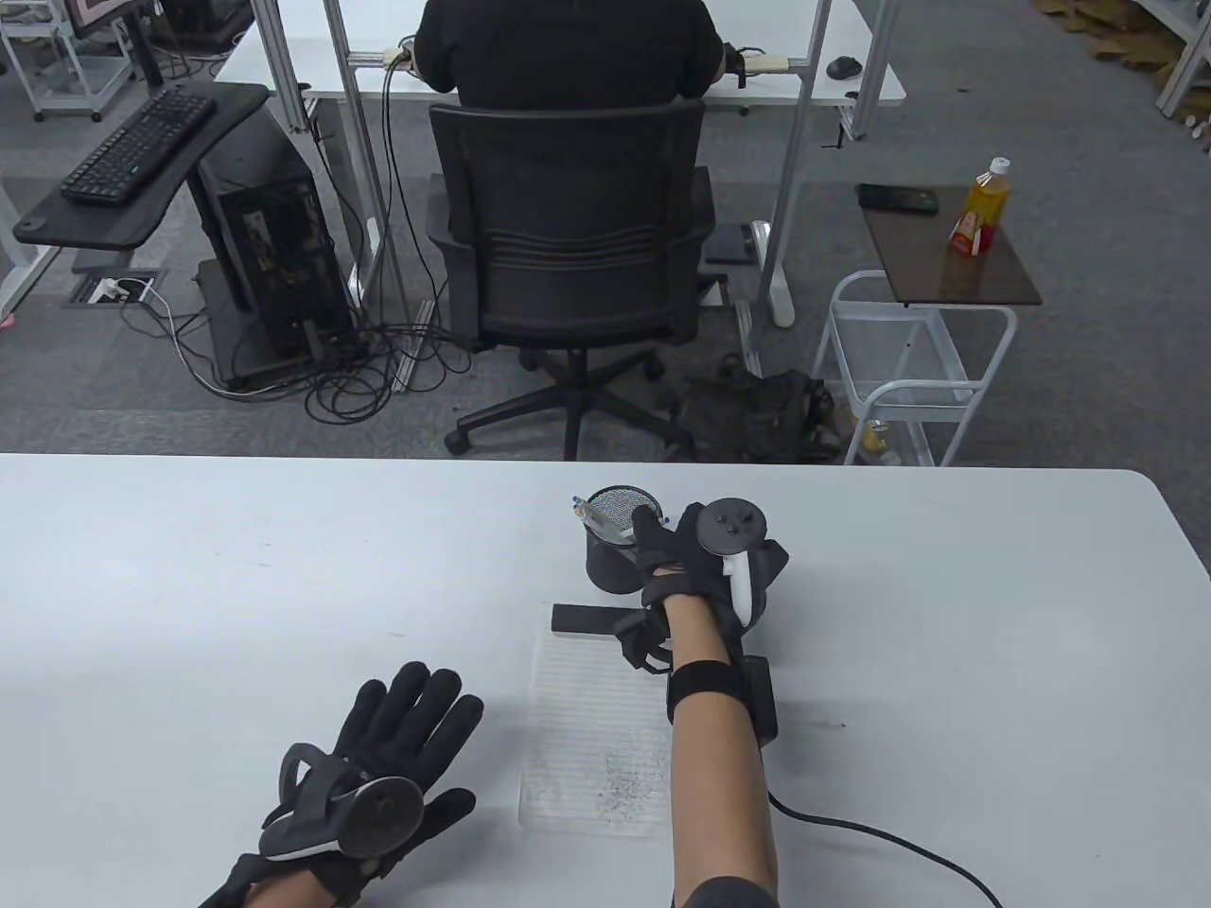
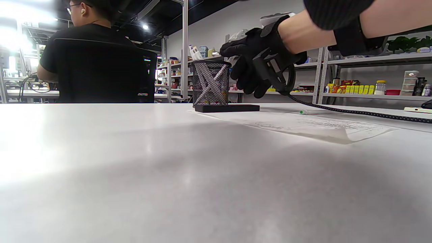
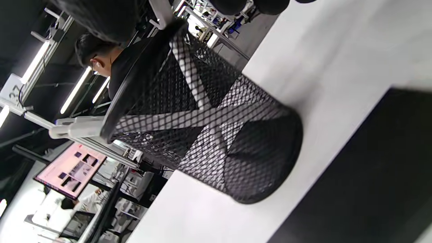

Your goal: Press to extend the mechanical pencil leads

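A black mesh pen cup (image 1: 605,567) stands near the table's far edge and holds white mechanical pencils (image 1: 594,516) that lean out over its left rim. My right hand (image 1: 648,525) reaches over the cup's right rim, fingertips at the pencils. Whether it grips one is hidden. The left wrist view shows the right hand (image 2: 236,50) curled above the cup (image 2: 211,82). The right wrist view shows the cup (image 3: 209,135) close up with crossed pencils inside. My left hand (image 1: 416,719) rests flat on the table at the near left, fingers spread, holding nothing.
A lined sheet of paper (image 1: 591,738) with pencil marks lies between the hands, under a black bar (image 1: 582,619) just in front of the cup. A black cable (image 1: 880,837) trails from my right wrist to the near right. A green-tipped pen (image 2: 303,112) lies beyond the paper.
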Demonstrator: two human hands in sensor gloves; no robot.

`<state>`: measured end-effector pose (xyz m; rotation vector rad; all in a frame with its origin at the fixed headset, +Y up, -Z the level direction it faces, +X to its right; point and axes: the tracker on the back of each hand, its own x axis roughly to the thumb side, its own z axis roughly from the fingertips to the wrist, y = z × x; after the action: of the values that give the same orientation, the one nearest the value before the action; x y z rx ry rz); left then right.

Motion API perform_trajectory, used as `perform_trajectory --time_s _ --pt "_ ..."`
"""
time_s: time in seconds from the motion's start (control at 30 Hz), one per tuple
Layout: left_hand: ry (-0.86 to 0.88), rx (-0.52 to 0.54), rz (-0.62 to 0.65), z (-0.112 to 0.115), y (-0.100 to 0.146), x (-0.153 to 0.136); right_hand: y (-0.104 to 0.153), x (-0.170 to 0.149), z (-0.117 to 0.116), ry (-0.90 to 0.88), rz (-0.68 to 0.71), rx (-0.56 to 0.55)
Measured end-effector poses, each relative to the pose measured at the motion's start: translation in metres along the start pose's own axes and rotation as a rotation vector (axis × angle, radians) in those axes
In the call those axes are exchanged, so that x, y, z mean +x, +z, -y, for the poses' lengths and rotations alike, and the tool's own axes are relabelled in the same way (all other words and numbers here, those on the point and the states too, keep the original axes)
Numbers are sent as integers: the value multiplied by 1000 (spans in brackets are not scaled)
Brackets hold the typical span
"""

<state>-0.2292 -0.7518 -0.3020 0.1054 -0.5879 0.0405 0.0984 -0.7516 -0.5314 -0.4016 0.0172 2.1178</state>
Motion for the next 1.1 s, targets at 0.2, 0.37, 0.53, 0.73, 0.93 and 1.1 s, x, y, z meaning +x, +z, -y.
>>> perform_trajectory --time_s 0.2,0.37,0.53,0.73,0.93,1.1 --pt "1 -2 -4 0 0 0 -4 2 -10 -21 -30 17" --pt "2 -7 -5 0 0 -1 -5 3 -14 -51 -38 26" --pt "1 -8 -3 0 0 -1 -6 5 -15 -72 -23 33" --pt "-5 -3 4 -2 0 1 -4 7 -12 -120 -4 41" --pt "-1 -4 9 -2 -1 2 1 15 2 -195 74 28" --pt "1 -9 9 -2 -1 3 12 27 24 -245 167 27"
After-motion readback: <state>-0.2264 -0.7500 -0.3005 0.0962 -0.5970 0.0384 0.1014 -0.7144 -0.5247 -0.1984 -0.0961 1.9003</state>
